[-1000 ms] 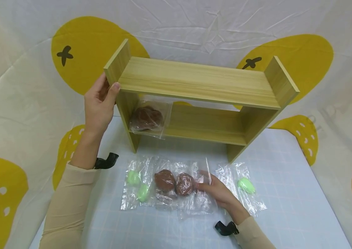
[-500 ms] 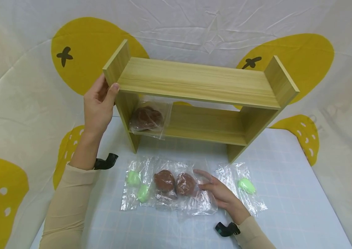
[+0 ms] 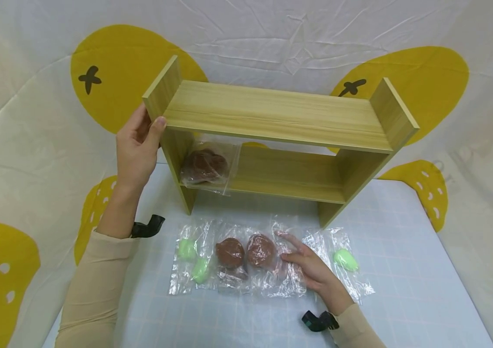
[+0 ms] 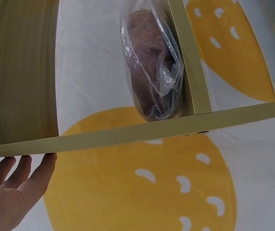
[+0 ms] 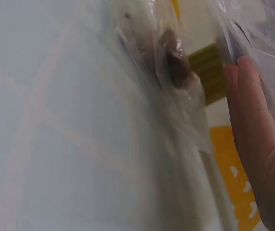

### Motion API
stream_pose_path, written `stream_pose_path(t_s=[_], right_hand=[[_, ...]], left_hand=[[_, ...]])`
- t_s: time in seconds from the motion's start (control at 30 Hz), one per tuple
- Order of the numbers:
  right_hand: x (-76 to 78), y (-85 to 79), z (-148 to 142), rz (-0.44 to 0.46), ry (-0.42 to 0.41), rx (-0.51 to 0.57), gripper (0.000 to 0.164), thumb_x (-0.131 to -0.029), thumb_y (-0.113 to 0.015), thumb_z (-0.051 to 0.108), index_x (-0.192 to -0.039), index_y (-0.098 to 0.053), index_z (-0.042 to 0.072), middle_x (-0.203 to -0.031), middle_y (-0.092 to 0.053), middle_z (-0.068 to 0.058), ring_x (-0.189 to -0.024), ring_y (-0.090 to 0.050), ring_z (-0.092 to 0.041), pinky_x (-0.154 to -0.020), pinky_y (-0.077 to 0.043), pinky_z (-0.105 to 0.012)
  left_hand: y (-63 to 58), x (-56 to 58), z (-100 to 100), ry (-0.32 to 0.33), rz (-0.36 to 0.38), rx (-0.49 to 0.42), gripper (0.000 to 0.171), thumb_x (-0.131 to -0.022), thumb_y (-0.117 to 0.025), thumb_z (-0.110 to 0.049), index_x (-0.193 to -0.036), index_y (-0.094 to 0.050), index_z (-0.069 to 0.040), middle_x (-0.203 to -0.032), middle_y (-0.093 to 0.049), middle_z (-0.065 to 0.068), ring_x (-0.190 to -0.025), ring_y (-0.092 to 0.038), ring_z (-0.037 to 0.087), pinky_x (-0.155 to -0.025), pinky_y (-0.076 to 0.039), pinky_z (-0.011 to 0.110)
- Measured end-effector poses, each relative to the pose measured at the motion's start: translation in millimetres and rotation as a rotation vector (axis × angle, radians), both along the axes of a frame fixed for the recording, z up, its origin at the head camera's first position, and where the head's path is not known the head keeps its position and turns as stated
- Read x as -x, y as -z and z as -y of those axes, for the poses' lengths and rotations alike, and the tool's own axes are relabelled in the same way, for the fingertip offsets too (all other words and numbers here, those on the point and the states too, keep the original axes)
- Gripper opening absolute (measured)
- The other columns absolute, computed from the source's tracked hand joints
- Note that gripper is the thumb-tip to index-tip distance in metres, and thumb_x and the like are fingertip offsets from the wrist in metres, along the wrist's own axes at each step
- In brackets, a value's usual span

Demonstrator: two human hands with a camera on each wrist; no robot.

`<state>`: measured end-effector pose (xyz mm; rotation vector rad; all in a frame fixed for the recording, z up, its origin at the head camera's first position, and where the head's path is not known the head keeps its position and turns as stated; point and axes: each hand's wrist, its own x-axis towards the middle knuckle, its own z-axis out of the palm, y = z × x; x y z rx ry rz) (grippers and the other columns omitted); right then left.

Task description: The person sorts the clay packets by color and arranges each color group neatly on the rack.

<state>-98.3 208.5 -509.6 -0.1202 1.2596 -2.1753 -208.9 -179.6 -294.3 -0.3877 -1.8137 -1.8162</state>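
My left hand point(image 3: 137, 140) grips the left side panel of a light wooden shelf point(image 3: 272, 113), thumb on its front edge and fingers behind. In the left wrist view the fingertips point(image 4: 48, 161) touch that panel. My right hand point(image 3: 311, 266) holds a clear plastic bag with a round brown lump point(image 3: 261, 250) inside; film partly covers the fingers. Beside it on the table lies a similar bag with a brown lump point(image 3: 230, 253). A bagged brown lump point(image 3: 204, 166) stands at the left end of the lower shelf, its bag hanging over the front edge.
Bags with green lumps lie on the table: two, a green lump point(image 3: 186, 249) and another green lump point(image 3: 200, 269), at the left, and one green lump point(image 3: 345, 259) at the right. A pale checked cloth point(image 3: 211, 321) covers the table. Behind hangs a patterned curtain point(image 3: 250, 29).
The bag at my right hand has shifted slightly toward the shelf, its brown lump with it. My right thumb has moved away from the lump. My left hand has hardly moved.
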Motion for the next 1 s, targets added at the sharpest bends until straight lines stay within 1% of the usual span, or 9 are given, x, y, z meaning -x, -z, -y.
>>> stream_pose_path(t_s=[0.1, 0.27, 0.43, 0.57, 0.6, 0.7, 0.87, 0.93, 1.0], right_hand=[[-1.6, -5.1, 0.7, -0.005, 0.003, 0.029, 0.061, -0.101, -0.045, -0.008, -0.156, -0.027, 0.01, -0.109, -0.06, -0.016, -0.082, -0.07, -0.022, -0.076, -0.061, -0.037], [-5.9, -18.6, 3.6, -0.083, 0.032, -0.026, 0.06, -0.1, -0.05, -0.006, -0.154, -0.033, 0.01, -0.107, -0.058, -0.014, -0.08, -0.068, -0.019, -0.073, -0.06, -0.033], [-9.5, -38.4, 6.7, -0.137, 0.067, -0.077, 0.062, -0.098, -0.055, -0.003, -0.154, -0.034, 0.01, -0.115, -0.058, -0.014, -0.082, -0.068, -0.017, -0.071, -0.06, -0.032], [-7.6, -53.5, 11.2, -0.173, 0.09, -0.089, 0.063, -0.098, -0.055, -0.003, -0.155, -0.033, 0.01, -0.136, -0.048, -0.019, -0.091, -0.067, -0.019, -0.076, -0.06, -0.037], [-6.5, -56.8, 12.6, -0.18, 0.096, -0.084, 0.063, -0.097, -0.055, -0.004, -0.155, -0.033, 0.01, -0.141, -0.044, -0.02, -0.093, -0.067, -0.021, -0.078, -0.06, -0.039], [-1.7, -65.2, 17.0, -0.208, 0.116, -0.071, 0.06, -0.097, -0.054, -0.005, -0.153, -0.037, 0.009, -0.143, -0.042, -0.02, -0.097, -0.065, -0.021, -0.081, -0.059, -0.041], [11.9, -79.3, 23.0, -0.182, 0.136, -0.027, 0.055, -0.098, -0.054, -0.005, -0.15, -0.042, 0.012, -0.127, -0.055, -0.016, -0.094, -0.068, -0.022, -0.077, -0.06, -0.04], [19.5, -85.3, 25.7, -0.176, 0.133, 0.004, 0.055, -0.099, -0.053, -0.005, -0.15, -0.041, 0.011, -0.121, -0.058, -0.016, -0.092, -0.069, -0.023, -0.076, -0.06, -0.04], [27.3, -90.3, 29.5, -0.186, 0.135, 0.038, 0.054, -0.1, -0.051, -0.005, -0.15, -0.04, 0.01, -0.122, -0.058, -0.016, -0.094, -0.069, -0.024, -0.078, -0.06, -0.04]], left_hand=[[0.1, -0.3, 0.2, -0.001, 0.009, 0.002, 0.045, -0.097, -0.066, -0.009, -0.142, -0.058, -0.013, -0.135, -0.061, 0.013, -0.117, -0.06, 0.025, -0.097, -0.052, 0.033], [0.3, 0.3, 0.6, 0.005, 0.011, -0.001, 0.045, -0.098, -0.066, -0.009, -0.142, -0.058, -0.013, -0.135, -0.061, 0.013, -0.117, -0.06, 0.025, -0.096, -0.052, 0.033], [0.7, 0.2, 0.9, 0.005, 0.011, 0.0, 0.045, -0.098, -0.066, -0.009, -0.142, -0.058, -0.013, -0.134, -0.061, 0.013, -0.117, -0.06, 0.025, -0.095, -0.053, 0.033], [1.0, -0.2, 1.0, 0.007, 0.008, -0.002, 0.045, -0.098, -0.066, -0.009, -0.142, -0.058, -0.013, -0.135, -0.06, 0.013, -0.118, -0.059, 0.025, -0.097, -0.052, 0.033], [1.0, -0.4, 0.9, 0.01, 0.008, -0.005, 0.045, -0.098, -0.066, -0.009, -0.142, -0.058, -0.013, -0.135, -0.06, 0.013, -0.118, -0.059, 0.025, -0.096, -0.052, 0.033], [1.2, -0.9, 0.3, 0.011, 0.008, -0.005, 0.046, -0.097, -0.066, -0.009, -0.142, -0.058, -0.014, -0.135, -0.06, 0.013, -0.118, -0.059, 0.025, -0.096, -0.052, 0.033], [0.9, -1.1, 0.0, 0.006, 0.006, 0.004, 0.046, -0.097, -0.067, -0.01, -0.142, -0.058, -0.014, -0.135, -0.06, 0.013, -0.118, -0.059, 0.025, -0.096, -0.052, 0.033], [0.8, -1.1, 0.2, 0.0, 0.004, 0.01, 0.046, -0.097, -0.067, -0.01, -0.142, -0.058, -0.014, -0.135, -0.06, 0.013, -0.118, -0.059, 0.025, -0.096, -0.052, 0.033], [0.5, -0.8, 0.1, -0.001, -0.001, 0.011, 0.046, -0.097, -0.067, -0.01, -0.142, -0.058, -0.013, -0.135, -0.06, 0.013, -0.118, -0.059, 0.025, -0.097, -0.052, 0.033]])
